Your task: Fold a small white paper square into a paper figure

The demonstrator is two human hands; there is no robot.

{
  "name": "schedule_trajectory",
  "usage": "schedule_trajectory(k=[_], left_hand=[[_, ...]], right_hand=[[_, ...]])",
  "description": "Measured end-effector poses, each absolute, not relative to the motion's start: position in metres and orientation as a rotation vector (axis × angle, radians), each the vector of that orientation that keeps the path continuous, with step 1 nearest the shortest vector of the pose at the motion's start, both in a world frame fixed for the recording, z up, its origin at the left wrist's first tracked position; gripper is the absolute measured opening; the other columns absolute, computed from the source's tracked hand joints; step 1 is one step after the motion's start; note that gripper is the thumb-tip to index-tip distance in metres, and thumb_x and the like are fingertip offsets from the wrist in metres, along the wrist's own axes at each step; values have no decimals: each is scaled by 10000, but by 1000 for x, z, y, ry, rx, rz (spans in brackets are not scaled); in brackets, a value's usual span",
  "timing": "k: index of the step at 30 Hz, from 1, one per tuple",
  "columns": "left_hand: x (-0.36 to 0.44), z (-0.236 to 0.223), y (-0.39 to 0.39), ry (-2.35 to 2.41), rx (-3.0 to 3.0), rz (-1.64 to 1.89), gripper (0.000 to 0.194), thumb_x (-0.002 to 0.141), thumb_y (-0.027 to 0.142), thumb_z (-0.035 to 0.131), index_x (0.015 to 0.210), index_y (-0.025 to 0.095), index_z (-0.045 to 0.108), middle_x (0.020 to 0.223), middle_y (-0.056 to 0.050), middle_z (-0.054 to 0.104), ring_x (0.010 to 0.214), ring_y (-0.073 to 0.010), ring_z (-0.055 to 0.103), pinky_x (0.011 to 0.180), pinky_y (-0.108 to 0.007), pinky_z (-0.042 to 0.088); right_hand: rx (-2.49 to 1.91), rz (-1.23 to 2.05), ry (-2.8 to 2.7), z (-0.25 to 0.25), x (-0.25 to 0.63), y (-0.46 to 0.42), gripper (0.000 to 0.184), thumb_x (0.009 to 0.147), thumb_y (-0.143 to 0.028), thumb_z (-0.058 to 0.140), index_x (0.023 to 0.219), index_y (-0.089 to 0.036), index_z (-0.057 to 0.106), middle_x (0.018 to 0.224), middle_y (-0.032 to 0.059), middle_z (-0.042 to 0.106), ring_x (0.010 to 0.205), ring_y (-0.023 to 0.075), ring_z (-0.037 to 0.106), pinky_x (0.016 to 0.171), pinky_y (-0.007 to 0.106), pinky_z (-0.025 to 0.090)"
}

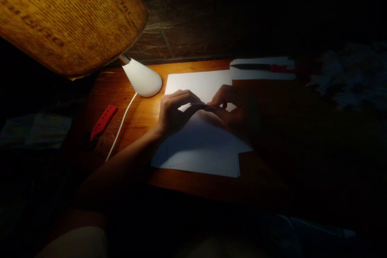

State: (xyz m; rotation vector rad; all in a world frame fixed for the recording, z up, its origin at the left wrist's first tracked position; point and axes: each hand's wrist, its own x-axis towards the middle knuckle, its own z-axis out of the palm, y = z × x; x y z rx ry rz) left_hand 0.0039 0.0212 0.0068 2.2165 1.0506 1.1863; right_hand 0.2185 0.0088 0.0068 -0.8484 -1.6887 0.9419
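Observation:
Under the lamplight, my left hand (174,112) and my right hand (232,107) meet fingertip to fingertip above white paper sheets (199,163). Both are closed in a pinch on a sheet of paper (217,135), whose edge shows pale between the fingertips. That sheet slants over the stack, one corner sticking out at the lower right. Shadow covers most of my right hand and the near half of the paper, so the exact grip is hard to make out.
A lamp with a white base (142,78) and printed shade (72,16) stands at left, its cord (121,125) running forward. A red-handled tool (103,122) lies beside it. At back right, a knife (254,66) rests on smaller papers (260,75); crumpled scraps (353,74) lie farther right.

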Motion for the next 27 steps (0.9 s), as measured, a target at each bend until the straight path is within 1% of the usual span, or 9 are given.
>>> schedule_trajectory(k=[3, 6, 10, 14, 17, 21, 23, 25, 27], left_hand=[[2, 6, 22, 990, 2172, 1183, 253, 965, 372, 794, 789, 192, 779, 763, -29, 758, 680, -134, 663, 681, -267, 493], [2, 5, 22, 944, 2070, 1182, 240, 914, 355, 844, 773, 185, 750, 705, -2, 697, 643, -117, 597, 635, -255, 446], [7, 4, 21, 900, 1868, 1183, 400, 836, 435, 921, 671, 172, 669, 634, 27, 616, 583, -87, 518, 558, -229, 390], [14, 3, 18, 929, 1566, 1190, 472, 805, 544, 936, 699, 175, 661, 672, 17, 658, 591, -88, 570, 567, -216, 457], [14, 2, 19, 958, 1478, 1156, 482, 758, 568, 963, 734, 175, 686, 690, 12, 695, 581, -89, 593, 553, -210, 474], [10, 4, 21, 1017, 1485, 1039, 512, 750, 600, 956, 729, 167, 684, 663, 7, 693, 547, -86, 582, 496, -196, 429], [8, 6, 21, 1017, 1499, 972, 506, 769, 596, 942, 737, 164, 681, 655, 4, 687, 547, -90, 590, 496, -197, 434], [6, 7, 21, 1010, 1538, 919, 482, 801, 569, 920, 740, 163, 667, 652, 4, 674, 552, -92, 588, 500, -202, 435], [5, 7, 21, 1015, 1624, 911, 429, 828, 509, 901, 762, 168, 650, 665, 8, 660, 568, -93, 579, 500, -205, 416]], right_hand=[[-824, 890, -1739, 6, 220, 10, 305, 922, -368, 819, 730, -240, 619, 742, 1, 627, 688, 162, 528, 641, 345, 404], [-804, 849, -1786, 4, 220, 13, 247, 942, -331, 750, 759, -234, 616, 742, -7, 621, 684, 152, 533, 635, 331, 402], [-729, 862, -1828, 1, 220, 16, 195, 928, -297, 701, 772, -225, 609, 722, -21, 618, 666, 139, 541, 617, 313, 399], [-813, 968, -1864, 4, 220, 17, 217, 894, -287, 710, 731, -222, 582, 695, -27, 618, 630, 125, 525, 611, 305, 407], [-873, 1069, -1890, 5, 220, 17, 217, 881, -317, 720, 725, -208, 617, 660, -26, 603, 593, 116, 513, 594, 305, 398], [-889, 1170, -1830, 4, 220, 17, 293, 900, -453, 716, 757, -203, 663, 639, -22, 596, 586, 119, 509, 566, 301, 376], [-915, 1161, -1749, 3, 220, 18, 274, 901, -468, 716, 814, -214, 659, 687, -14, 628, 602, 125, 514, 559, 299, 375], [-958, 1122, -1684, 1, 219, 20, 214, 879, -408, 741, 962, -231, 653, 738, -20, 655, 615, 131, 521, 563, 300, 384], [-974, 1080, -1691, 0, 219, 21, 317, 844, -326, 759, 1115, -248, 615, 751, -37, 661, 614, 138, 530, 572, 307, 392]])
